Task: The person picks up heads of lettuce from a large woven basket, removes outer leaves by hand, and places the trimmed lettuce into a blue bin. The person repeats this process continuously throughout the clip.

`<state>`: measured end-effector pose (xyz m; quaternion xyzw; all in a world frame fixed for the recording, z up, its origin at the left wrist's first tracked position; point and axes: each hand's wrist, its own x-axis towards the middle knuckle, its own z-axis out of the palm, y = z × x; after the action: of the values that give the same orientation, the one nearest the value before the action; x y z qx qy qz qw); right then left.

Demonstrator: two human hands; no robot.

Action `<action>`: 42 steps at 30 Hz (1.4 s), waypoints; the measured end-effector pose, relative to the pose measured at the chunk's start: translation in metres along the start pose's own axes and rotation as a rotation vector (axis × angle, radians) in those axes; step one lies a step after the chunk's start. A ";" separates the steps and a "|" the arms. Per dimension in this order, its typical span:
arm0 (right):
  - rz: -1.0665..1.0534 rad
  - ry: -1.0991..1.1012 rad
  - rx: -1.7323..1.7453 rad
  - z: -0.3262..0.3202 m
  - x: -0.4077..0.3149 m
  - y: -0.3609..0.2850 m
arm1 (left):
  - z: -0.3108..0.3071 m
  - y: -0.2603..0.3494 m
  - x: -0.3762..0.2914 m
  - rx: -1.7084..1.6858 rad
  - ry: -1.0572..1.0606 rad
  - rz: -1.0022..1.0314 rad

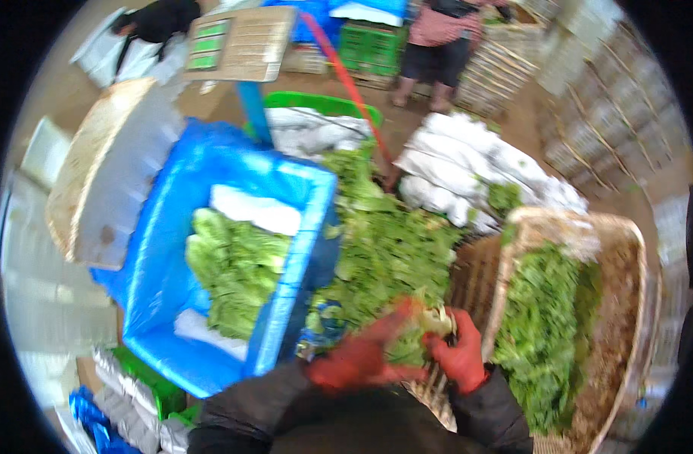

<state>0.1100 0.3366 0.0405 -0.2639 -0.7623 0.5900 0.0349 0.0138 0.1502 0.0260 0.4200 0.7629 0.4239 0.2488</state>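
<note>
My left hand (358, 357), in a red glove and blurred, is wrapped around a leafy green vegetable head (406, 345) low in the middle of the view. At its pale cut stem end, my right hand (461, 350), also red-gloved, pinches with thumb and fingers. Whether a small tool is in the right hand is too blurred to tell. Beyond both hands spreads a heap of loose green leaves (392, 255). To the left, a blue-lined crate (148, 267) holds long-leaved lettuce heads (241, 267) and white sheets. On the right, a worn crate (613, 318) holds more leafy greens (542, 329).
A weighing scale (241, 45) on a blue post stands behind the blue-lined crate, near a foam box (105, 176). White-wrapped bundles (465, 162) lie ahead. One person (446, 34) stands at the back; another (159, 25) bends at upper left. Crates (613, 108) are stacked right.
</note>
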 end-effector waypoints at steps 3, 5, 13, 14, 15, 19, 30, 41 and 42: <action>0.099 -0.132 0.289 0.058 0.005 0.004 | 0.005 -0.027 -0.027 -0.381 0.125 -0.215; 0.292 -0.365 0.418 0.081 0.009 -0.028 | -0.017 -0.047 -0.058 -0.947 0.144 -0.309; 0.030 -0.765 0.180 0.154 0.055 -0.066 | -0.091 -0.098 -0.100 -1.111 0.191 -0.491; -0.105 -0.713 0.104 0.161 0.054 -0.067 | -0.098 -0.091 -0.096 -0.937 0.178 -0.464; -0.146 -0.651 0.088 0.161 0.053 -0.070 | -0.094 -0.101 -0.096 -0.743 0.163 -0.409; -0.148 -0.458 0.336 0.157 0.059 -0.059 | -0.072 -0.135 -0.097 -0.198 0.346 -0.264; -0.165 -0.279 -0.175 0.075 0.024 -0.021 | -0.061 -0.092 -0.056 -1.003 0.101 -0.179; -0.272 -0.119 -0.513 -0.038 0.031 0.016 | -0.048 -0.037 -0.030 -1.509 -0.449 -0.459; -0.272 -0.234 -0.349 -0.017 0.023 0.015 | -0.030 -0.043 -0.046 -1.618 -0.399 -0.593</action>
<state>0.1019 0.3636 0.0262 -0.0910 -0.8799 0.4659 -0.0206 -0.0029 0.0849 0.0058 -0.0336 0.2491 0.6705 0.6981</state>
